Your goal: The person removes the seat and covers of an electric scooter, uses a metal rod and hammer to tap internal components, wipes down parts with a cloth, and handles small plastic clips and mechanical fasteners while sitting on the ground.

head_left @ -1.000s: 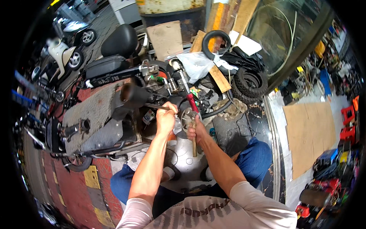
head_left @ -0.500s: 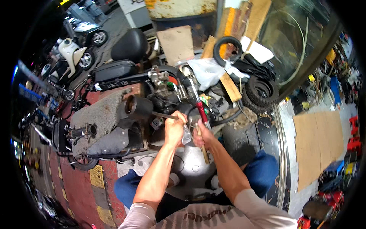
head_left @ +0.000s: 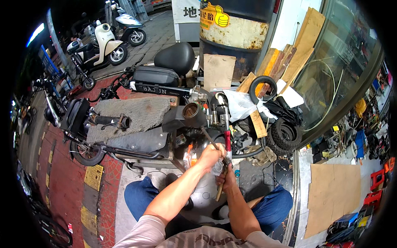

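My left hand [head_left: 211,159] is closed around a dark flat metal bar [head_left: 209,137], which slants from my fist up toward a dark cylindrical housing [head_left: 191,113]. Just below and right of it, my right hand [head_left: 228,177] wraps round a brownish rod [head_left: 219,194] whose lower end points toward me. Between the hands shows a clear plastic piece [head_left: 217,168], partly covered by fingers. A shiny tube with a red sleeve [head_left: 228,140] rises right behind my hands. Where the bar and rod meet the fingers is hidden.
A partly stripped scooter with a grey mat [head_left: 128,115] lies to the left. Behind stand a rusty drum [head_left: 235,35] and wooden planks [head_left: 304,41]. At right are stacked tyres [head_left: 285,134], a white plastic bag [head_left: 240,106] and flat cardboard [head_left: 333,198].
The view has shifted, showing more behind the scooter. My hands have come closer together, the left now above the right. The flat bar slants more steeply.
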Motion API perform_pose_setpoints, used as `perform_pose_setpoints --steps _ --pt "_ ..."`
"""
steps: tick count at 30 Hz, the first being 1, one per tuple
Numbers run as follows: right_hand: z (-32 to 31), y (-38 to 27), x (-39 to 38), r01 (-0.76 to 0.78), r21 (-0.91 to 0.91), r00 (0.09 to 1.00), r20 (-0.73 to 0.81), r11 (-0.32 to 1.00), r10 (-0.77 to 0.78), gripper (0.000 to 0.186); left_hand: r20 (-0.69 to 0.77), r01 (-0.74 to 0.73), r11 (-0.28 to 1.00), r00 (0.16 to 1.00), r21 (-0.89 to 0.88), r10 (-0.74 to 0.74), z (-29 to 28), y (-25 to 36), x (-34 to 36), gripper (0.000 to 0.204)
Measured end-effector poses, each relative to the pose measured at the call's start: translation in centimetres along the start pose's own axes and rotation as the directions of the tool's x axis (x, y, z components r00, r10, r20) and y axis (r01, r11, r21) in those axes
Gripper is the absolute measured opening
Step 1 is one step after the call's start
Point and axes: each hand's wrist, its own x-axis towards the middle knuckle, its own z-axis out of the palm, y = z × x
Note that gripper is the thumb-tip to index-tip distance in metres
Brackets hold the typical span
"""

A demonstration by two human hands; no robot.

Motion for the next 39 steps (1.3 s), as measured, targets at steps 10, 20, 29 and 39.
perform_pose_setpoints --steps 10,20,29,39 --pt "4.0 2.1 -7.1 0.182 0.272 0.979 -0.144 0.945 -0.147 0.065 0.084 0.047 0.999 0.995 -0.023 -0.045 1.3 1.4 -1.7 0.011" --pt "3.7 2.0 -11.0 0.254 0.295 0.950 -0.253 0.921 -0.181 0.060 0.062 0.169 0.981 0.985 -0.100 -0.163 1.6 2.2 -2.2 0.014" --pt "5.1 2.3 -11.6 0.197 -0.077 0.976 0.108 0.977 -0.188 0.062 -0.028 0.084 0.996 0.996 -0.029 -0.085 0.4 3.8 -1.8 0.016" --pt "1.0 4.5 -9.7 0.061 0.041 0.993 -0.103 0.997 -0.056 0.062 0.001 -0.032 0.999 0.999 0.005 0.032 0.5 -0.8 -1.7 0.017"
